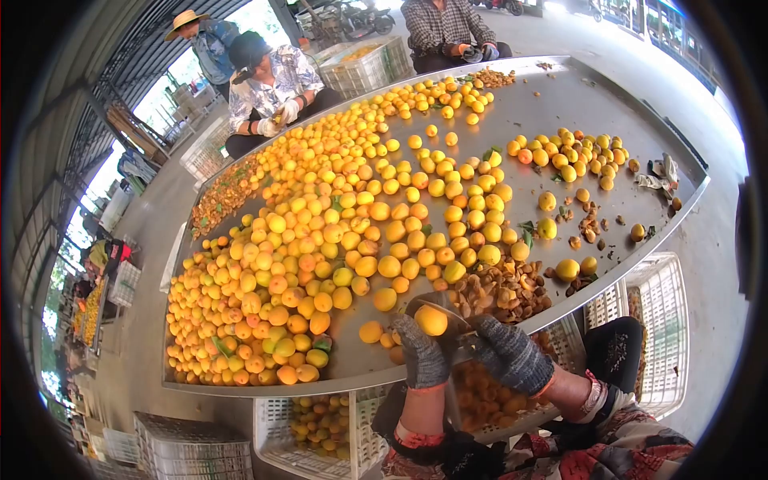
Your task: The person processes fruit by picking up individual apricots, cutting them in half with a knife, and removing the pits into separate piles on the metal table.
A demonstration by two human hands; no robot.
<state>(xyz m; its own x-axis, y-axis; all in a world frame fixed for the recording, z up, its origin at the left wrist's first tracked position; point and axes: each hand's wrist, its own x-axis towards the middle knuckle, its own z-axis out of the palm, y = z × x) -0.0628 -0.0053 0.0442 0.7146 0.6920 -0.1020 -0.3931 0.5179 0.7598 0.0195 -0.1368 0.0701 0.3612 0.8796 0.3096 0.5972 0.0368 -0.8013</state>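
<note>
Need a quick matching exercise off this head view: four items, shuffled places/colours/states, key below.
Things
1. Left hand
2. Straw hat
3. Metal table
4. Crumpled pale item

Places, colours, states
A. Lying near the table's right-hand edge
B. Worn by a standing person in the background
C. Gloved in grey, with a yellow-orange fruit in its grip
D. Silver-grey, bare in patches

Pairs: 1-C, 2-B, 3-D, 4-A
</note>
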